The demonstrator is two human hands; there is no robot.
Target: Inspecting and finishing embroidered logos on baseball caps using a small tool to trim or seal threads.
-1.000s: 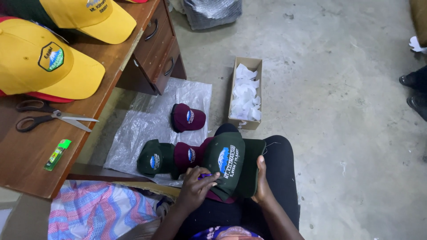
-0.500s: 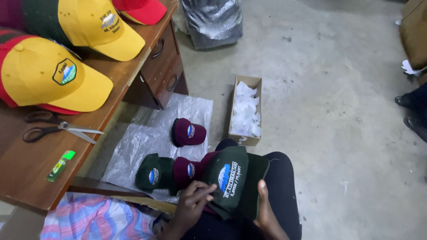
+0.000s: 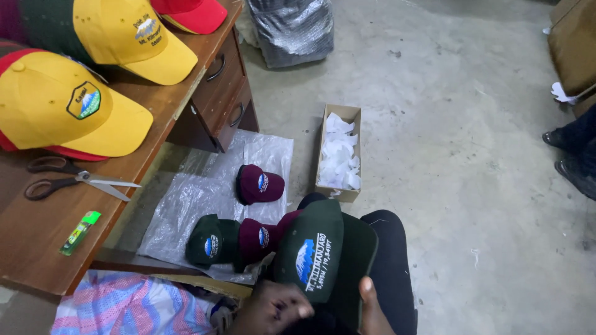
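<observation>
Both hands hold the dark green cap (image 3: 323,254) over the person's lap: the left hand (image 3: 273,310) is bunched with its fingers curled together at the cap's lower left edge, pinching either the fabric or something small against it, which cannot be made out, while the right hand (image 3: 371,307) props the cap from the right with its thumb pressed on the brim. The cap rests on the dark trousers (image 3: 391,260), its blue and white badge facing up. Just beside it, on the near edge of the clear plastic sheet (image 3: 198,198) spread over the floor, lie a second green cap (image 3: 214,242) and a maroon cap (image 3: 257,239), touching one another, with another maroon cap (image 3: 257,184) farther up the sheet. Along the sheet's far right edge stands a narrow cardboard box (image 3: 338,155) of white paper scraps. On the wooden desk (image 3: 155,155), near its front edge, lie scissors (image 3: 68,182) and a small green lighter (image 3: 79,232), behind them yellow caps (image 3: 68,108). As I judge it, the hold is shallow: should the thumb slacken, the cap could slide off the knee onto the bare concrete floor (image 3: 465,124) and pick up dust. A knee shifting forward might also nudge the caps off the sheet.
</observation>
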